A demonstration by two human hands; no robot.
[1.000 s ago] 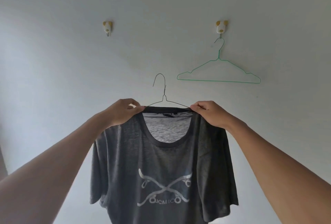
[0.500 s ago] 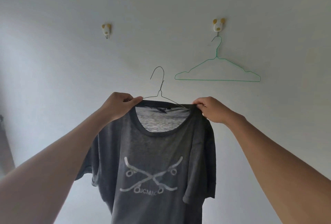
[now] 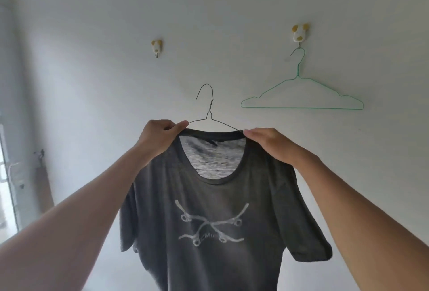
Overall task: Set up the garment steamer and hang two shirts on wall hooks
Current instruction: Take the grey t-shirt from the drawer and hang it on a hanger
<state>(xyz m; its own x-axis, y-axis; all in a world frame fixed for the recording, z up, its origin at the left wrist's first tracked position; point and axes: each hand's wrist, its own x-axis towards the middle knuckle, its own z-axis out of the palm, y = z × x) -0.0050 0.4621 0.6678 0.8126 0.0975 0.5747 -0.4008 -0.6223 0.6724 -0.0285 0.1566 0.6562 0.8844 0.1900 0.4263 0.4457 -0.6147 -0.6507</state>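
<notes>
A dark grey T-shirt with a white crossed-skateboards print hangs on a thin grey wire hanger. My left hand grips the shirt's left shoulder and the wire there. My right hand pinches the right shoulder at the collar. The hanger's hook points up, below and right of an empty white-and-yellow wall hook. A second wall hook at the upper right carries an empty green wire hanger. No steamer is in view.
The pale wall fills the view. At the far left a bright window edge and a brown upright object stand against the wall.
The view has swung left, so both wall hooks sit further right in frame. The shirt has turned more square to me and spread out; both hands keep their hold.
</notes>
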